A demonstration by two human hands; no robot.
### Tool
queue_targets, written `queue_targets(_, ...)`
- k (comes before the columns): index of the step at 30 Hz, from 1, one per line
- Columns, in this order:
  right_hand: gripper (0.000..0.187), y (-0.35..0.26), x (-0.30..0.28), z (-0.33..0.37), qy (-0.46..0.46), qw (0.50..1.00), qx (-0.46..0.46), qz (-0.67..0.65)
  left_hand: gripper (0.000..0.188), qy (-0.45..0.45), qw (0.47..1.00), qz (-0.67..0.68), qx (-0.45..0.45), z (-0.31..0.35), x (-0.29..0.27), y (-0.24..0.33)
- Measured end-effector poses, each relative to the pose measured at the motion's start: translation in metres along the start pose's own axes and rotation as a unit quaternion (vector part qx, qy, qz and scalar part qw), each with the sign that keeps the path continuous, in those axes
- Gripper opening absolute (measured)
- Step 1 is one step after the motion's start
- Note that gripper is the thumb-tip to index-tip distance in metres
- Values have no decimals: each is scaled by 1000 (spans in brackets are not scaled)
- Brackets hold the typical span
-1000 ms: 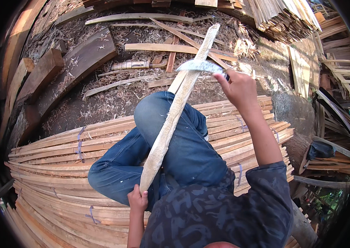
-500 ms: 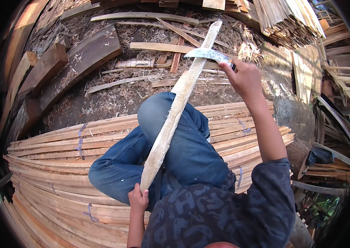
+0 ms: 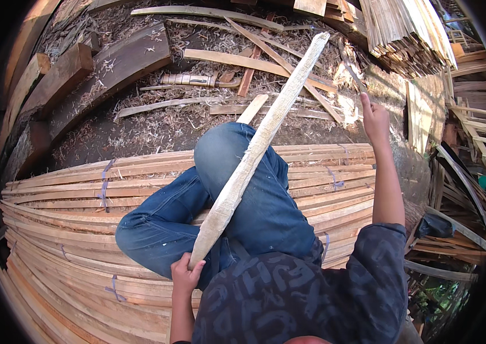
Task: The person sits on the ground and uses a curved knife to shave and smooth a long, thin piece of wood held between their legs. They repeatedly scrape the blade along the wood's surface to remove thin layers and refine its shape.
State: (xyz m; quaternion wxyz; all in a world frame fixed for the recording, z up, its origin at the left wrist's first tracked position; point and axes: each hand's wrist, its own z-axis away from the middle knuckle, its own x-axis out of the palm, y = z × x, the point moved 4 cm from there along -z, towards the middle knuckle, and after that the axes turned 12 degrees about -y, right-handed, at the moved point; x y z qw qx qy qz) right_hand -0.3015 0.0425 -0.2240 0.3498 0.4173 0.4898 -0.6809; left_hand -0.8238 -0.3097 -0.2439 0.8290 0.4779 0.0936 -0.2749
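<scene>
A long, rough-hewn wooden slat (image 3: pixel 249 166) slants over my jeans-clad legs, its far end raised up and to the right. My left hand (image 3: pixel 187 275) is closed round its near end, by my waist. Off to the right of the slat, my right hand (image 3: pixel 376 121) grips a curved-blade knife (image 3: pixel 353 73) by the handle. The blade points away from me and is seen nearly edge-on, apart from the wood. A second, short piece of wood (image 3: pixel 253 109) sticks out beyond my knee, partly hidden behind it.
Bundled wooden strips (image 3: pixel 59 229), tied with purple bands, lie under and around me. Shavings and loose slats (image 3: pixel 168 107) cover the ground ahead, with a banded wooden sheath-like thing (image 3: pixel 188 80). Thick dark beams (image 3: pixel 111 74) stand at left; stacked thin boards (image 3: pixel 406 34) rise at far right.
The knife has come off the slat and swung right with my right hand, its blade turned edge-on. The slat's far end has shifted slightly right. My left hand keeps its hold.
</scene>
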Motion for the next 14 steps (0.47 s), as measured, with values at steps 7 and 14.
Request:
queue_targets(7,58,-46,80,114,-76,928,-27,-363,24,-117,977,127,-124,-1,-18,23)
queue_targets(14,49,-165,14,137,-89,957,-276,9,23,-68,995,13,-73,4,-15,24)
